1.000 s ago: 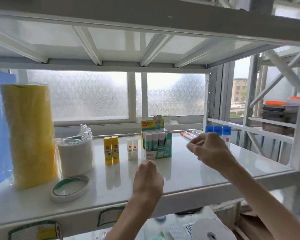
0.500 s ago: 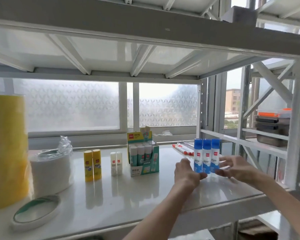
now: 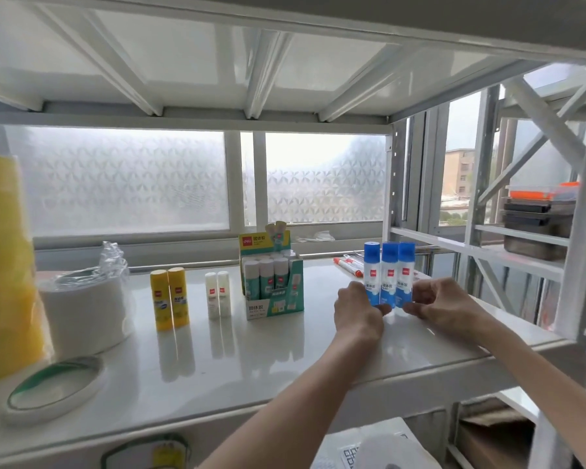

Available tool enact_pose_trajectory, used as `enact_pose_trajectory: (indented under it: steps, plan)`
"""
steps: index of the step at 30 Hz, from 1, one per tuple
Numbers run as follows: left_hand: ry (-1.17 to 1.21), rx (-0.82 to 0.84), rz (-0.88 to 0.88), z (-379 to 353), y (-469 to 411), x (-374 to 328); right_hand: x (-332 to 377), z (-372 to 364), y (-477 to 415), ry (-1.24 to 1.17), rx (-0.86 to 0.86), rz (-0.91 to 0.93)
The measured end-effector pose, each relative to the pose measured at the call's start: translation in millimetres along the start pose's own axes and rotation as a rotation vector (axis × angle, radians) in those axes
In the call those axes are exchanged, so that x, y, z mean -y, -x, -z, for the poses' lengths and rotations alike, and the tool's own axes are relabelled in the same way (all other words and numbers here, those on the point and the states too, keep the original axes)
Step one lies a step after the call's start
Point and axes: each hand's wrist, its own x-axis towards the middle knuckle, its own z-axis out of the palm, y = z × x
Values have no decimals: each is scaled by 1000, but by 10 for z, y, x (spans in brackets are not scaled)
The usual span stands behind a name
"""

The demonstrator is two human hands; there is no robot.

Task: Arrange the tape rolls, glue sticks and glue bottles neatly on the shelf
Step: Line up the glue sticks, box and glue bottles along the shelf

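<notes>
Three blue-capped glue bottles [image 3: 389, 269] stand upright side by side on the white shelf [image 3: 285, 353], right of middle. My left hand [image 3: 357, 311] presses against their left side and my right hand [image 3: 442, 304] against their right side, fingers curled round the bases. Left of them stands a green display box of glue sticks [image 3: 273, 282]. Two small white glue sticks [image 3: 218, 294] and two yellow glue sticks [image 3: 170, 297] stand further left. A wrapped white tape roll [image 3: 85, 309], a flat tape roll [image 3: 53, 387] and a tall yellow roll stack [image 3: 6, 265] fill the left end.
Red-and-white markers [image 3: 347, 265] lie behind the bottles near the shelf's back right. Frosted windows run behind. A neighbouring rack on the right holds dark bins with an orange lid [image 3: 538, 218]. More supplies sit on the lower shelf beneath the front edge.
Both hands travelled right from the shelf's middle to the three blue-capped bottles and closed in on them from either side. The camera view shifted right and closer.
</notes>
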Motion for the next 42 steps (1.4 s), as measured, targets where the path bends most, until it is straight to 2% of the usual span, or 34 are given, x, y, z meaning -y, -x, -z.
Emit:
enact_pose_trajectory:
  steps: [17, 42]
  plan:
    - [-155, -99, 75, 250, -163, 128, 269, -483, -406, 37, 42, 30]
    - [-208, -143, 86, 227, -284, 211, 216, -694, -528, 47, -59, 61]
